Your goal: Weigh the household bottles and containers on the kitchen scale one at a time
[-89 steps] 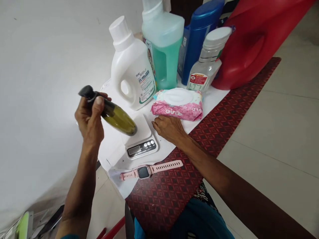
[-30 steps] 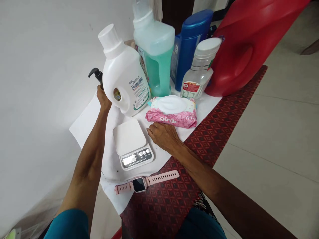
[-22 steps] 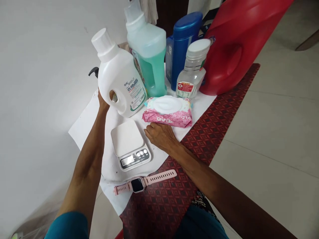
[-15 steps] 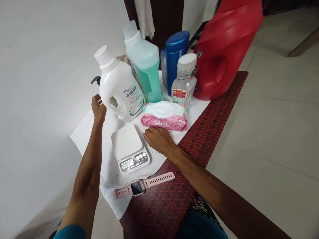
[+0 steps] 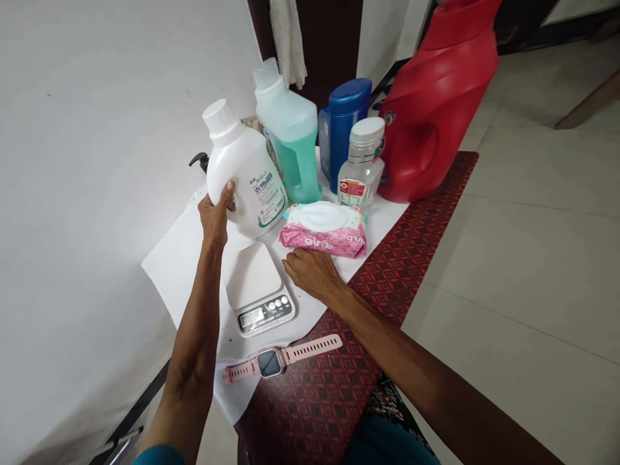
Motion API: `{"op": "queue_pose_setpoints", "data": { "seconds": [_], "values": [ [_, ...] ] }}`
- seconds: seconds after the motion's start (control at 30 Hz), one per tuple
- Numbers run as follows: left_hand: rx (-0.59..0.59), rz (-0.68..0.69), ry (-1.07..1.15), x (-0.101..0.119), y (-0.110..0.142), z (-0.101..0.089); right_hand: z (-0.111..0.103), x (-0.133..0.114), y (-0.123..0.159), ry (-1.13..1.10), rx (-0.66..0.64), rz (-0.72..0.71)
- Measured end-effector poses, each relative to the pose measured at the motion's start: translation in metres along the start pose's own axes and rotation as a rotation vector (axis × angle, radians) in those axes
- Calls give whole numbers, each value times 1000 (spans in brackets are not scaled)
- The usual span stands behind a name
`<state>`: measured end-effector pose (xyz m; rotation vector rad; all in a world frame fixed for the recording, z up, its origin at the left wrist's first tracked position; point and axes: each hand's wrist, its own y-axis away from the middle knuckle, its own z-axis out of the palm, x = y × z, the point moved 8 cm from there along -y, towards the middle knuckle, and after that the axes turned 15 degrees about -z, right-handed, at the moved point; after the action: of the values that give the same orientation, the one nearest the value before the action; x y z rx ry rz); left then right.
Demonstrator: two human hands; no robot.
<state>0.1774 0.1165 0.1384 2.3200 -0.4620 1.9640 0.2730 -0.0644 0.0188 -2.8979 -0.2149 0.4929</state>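
Note:
My left hand (image 5: 214,216) is wrapped round the handle of a large white laundry bottle (image 5: 249,155), its thumb on the near side. The bottle stands upright with its white cap on. My right hand (image 5: 312,271) rests on the white sheet with fingers curled, just in front of a pink pack of wipes (image 5: 322,242); nothing shows in it. Between my forearms lies a white kitchen scale (image 5: 256,278) with a bare platform. Nearer me is a pink smartwatch (image 5: 270,363), laid out flat.
Behind stand a green liquid bottle (image 5: 298,152), a blue container (image 5: 346,123), a clear jar (image 5: 361,168) with a white lid and a big red jug (image 5: 436,110). A black pump top (image 5: 198,160) pokes out behind the white bottle. The wall (image 5: 97,161) borders the left.
My left hand has moved right from beside the white bottle and closed round its handle. My right hand has stayed by the wipes. The view has shifted slightly.

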Motion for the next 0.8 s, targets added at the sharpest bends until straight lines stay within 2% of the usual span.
{"op": "queue_pose_setpoints", "data": {
  "seconds": [0.13,0.23,0.3,0.43,0.53,0.63,0.8],
  "values": [
    [187,-29,111,1,3,5,1,1,0,20,-4,-5],
    [273,-38,149,15,12,0,1,0,0,23,-7,-15],
    [310,2,188,34,22,-11,0,-1,0,16,-9,-19],
    [334,172,258,82,55,-43,-3,-1,0,-14,-12,-19],
    [332,232,253,103,86,-70,-3,-2,-1,-28,-11,-21],
    [337,196,242,98,116,-94,-2,-1,-1,-26,-13,-7],
    [377,97,211,65,151,-118,-1,-1,1,-14,-20,-1]
  ]
}}
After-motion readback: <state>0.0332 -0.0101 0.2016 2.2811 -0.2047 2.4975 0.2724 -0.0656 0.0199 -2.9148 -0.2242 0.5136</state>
